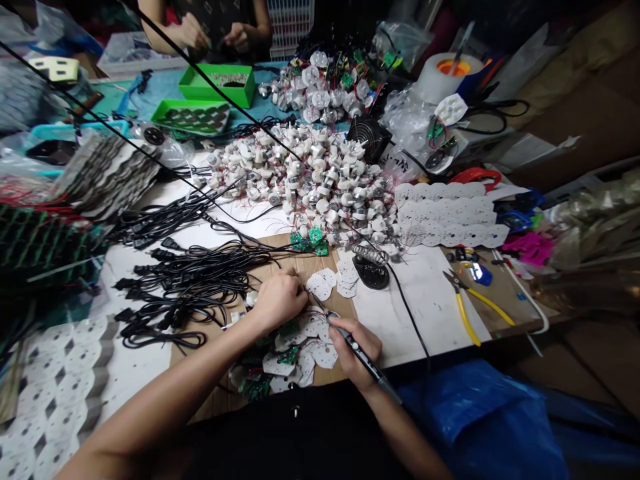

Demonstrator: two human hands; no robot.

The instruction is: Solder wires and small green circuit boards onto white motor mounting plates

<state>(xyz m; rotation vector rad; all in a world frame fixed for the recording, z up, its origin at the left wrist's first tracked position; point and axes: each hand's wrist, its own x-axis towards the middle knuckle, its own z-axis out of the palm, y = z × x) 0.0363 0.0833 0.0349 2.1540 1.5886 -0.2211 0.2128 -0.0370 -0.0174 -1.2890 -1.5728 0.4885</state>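
My right hand (357, 345) grips a black soldering iron (376, 372) like a pen, its tip pointing left towards my other hand. Over a cardboard sheet (203, 373), my left hand (281, 298) is closed in a pinch, and whatever lies between its fingers is hidden. Below the hands is a loose heap of white scalloped boards (324, 353) with small green circuit boards (289, 355) and thin wires. Just beyond the fingers are more white boards (321, 283) and a cluster of green circuit boards (311, 241). A spring iron stand (371, 267) stands to the right.
Black plug cables (175, 287) lie at left. A large pile of white motor-like parts (320, 177) fills the middle. Yellow-handled pliers (467, 313) rest at right, near panel sheets (447, 213). Green trays (217, 85) stand at the back, before another person's hands (240, 37).
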